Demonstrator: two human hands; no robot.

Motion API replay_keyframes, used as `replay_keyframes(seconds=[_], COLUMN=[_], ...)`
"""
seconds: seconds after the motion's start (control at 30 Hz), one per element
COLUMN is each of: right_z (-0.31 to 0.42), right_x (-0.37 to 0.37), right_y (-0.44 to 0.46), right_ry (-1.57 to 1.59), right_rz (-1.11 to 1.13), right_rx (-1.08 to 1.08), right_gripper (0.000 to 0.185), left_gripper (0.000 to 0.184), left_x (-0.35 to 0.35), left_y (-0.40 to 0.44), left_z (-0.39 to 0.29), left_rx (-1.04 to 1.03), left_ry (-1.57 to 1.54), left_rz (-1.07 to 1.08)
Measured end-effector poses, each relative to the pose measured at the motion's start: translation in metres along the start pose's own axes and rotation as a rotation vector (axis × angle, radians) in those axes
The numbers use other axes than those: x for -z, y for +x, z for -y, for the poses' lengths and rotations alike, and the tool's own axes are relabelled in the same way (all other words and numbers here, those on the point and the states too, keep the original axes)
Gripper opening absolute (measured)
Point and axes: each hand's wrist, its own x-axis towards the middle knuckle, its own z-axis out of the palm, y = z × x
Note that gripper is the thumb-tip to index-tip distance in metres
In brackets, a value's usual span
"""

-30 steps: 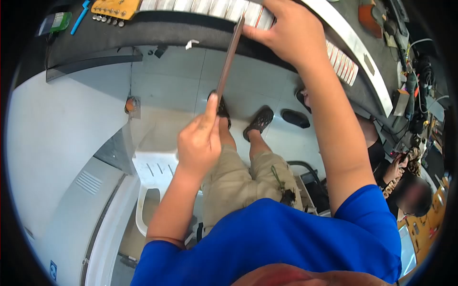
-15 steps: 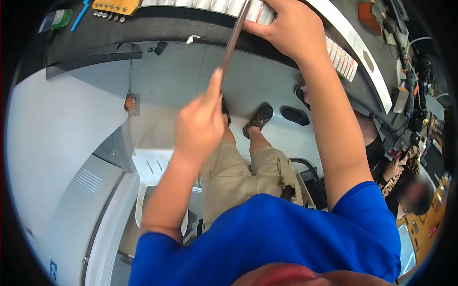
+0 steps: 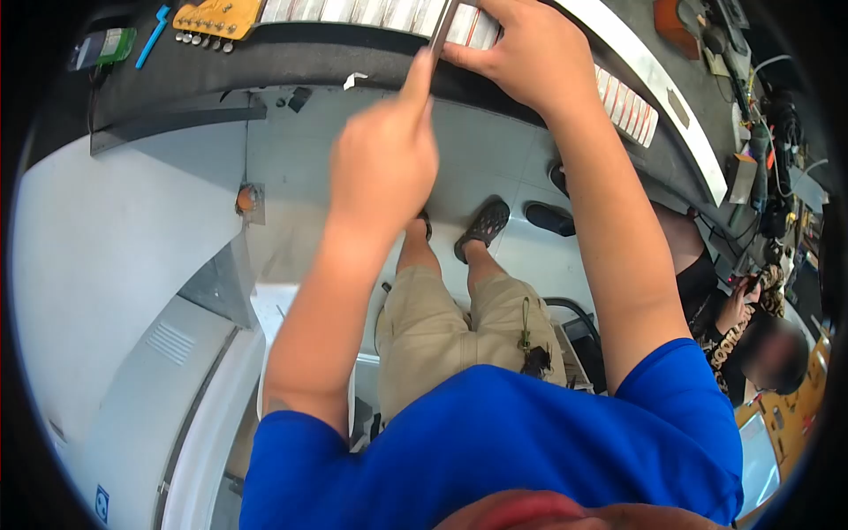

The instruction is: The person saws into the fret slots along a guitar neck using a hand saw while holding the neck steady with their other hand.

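A guitar neck (image 3: 362, 12) lies across the bench, its fretboard covered in pale tape between the metal frets. Its yellow headstock (image 3: 215, 18) with several tuning pegs points left. My left hand (image 3: 384, 159) is closed around the near end of a narrow dark file (image 3: 444, 28), index finger stretched along it. The file crosses the fretboard, its far end beyond the top edge. Just right of it, my right hand (image 3: 539, 57) grips the neck, thumb on the near side; its other fingertips are partly out of view. More taped fretboard (image 3: 627, 106) shows past my right wrist.
A long white curved strip (image 3: 658, 84) lies behind the neck. Left on the dark bench are a blue tool (image 3: 154, 37) and a green-labelled bottle (image 3: 113, 46). Tools and cables crowd the right side, where another person (image 3: 733, 327) sits. A white chair (image 3: 274, 305) stands below left.
My left hand has pushed forward and up toward the neck, sliding the file farther across the fretboard. My right hand stays on the neck, barely shifted.
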Motion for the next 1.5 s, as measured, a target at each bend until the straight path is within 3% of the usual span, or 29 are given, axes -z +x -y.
replay_keyframes(seconds=[0.1, 0.2, 0.27, 0.33, 0.47, 0.63, 0.83, 1.07, 1.17, 1.23, 1.33, 1.5], right_z=[0.0, 0.0, -0.001, -0.001, -0.002, -0.002, 0.0, 0.003, -0.004, -0.007, -0.007, -0.005], right_x=[-0.001, 0.003, 0.006, 0.009, 0.006, 0.006, 0.006, 0.01, 0.007, 0.003, -0.001, 0.0], right_y=[-0.005, 0.001, 0.0, -0.001, 0.0, 0.0, 0.0, 0.001, 0.0, 0.002, -0.006, -0.002], right_ry=[-0.012, 0.004, 0.006, -0.002, -0.03, -0.03, -0.015, -0.01, 0.002, 0.014, 0.016, -0.008], right_rz=[0.003, 0.018, 0.064, 0.067, 0.095, 0.086, 0.084, 0.108, 0.052, -0.004, 0.004, 0.026], right_rx=[-0.024, 0.006, -0.007, -0.011, -0.024, -0.028, -0.034, -0.046, 0.006, 0.038, 0.024, -0.008], right_gripper=[0.048, 0.048, 0.049, 0.051, 0.053, 0.053, 0.052, 0.051, 0.05, 0.05, 0.05, 0.05], left_gripper=[0.047, 0.052, 0.062, 0.064, 0.064, 0.066, 0.059, 0.054, 0.057, 0.06, 0.063, 0.038], left_x=[-0.002, 0.015, 0.031, 0.043, 0.051, 0.039, 0.031, -0.001, 0.017, 0.024, 0.025, -0.007], left_y=[0.049, -0.025, -0.101, -0.155, -0.179, -0.118, -0.098, 0.03, -0.026, -0.09, -0.092, 0.037], left_z=[-0.014, -0.008, -0.002, 0.003, 0.012, 0.007, -0.002, -0.015, -0.012, -0.001, -0.004, -0.011], left_rx=[0.058, 0.06, 0.094, 0.092, 0.125, 0.07, 0.097, 0.046, 0.062, 0.075, 0.048, -0.032], left_ry=[-0.022, 0.066, -0.089, -0.051, -0.002, -0.078, -0.143, 0.039, 0.062, -0.116, -0.115, 0.018], left_rz=[0.046, 0.102, 0.078, 0.124, 0.154, 0.035, 0.053, 0.02, 0.081, 0.023, 0.007, -0.053])
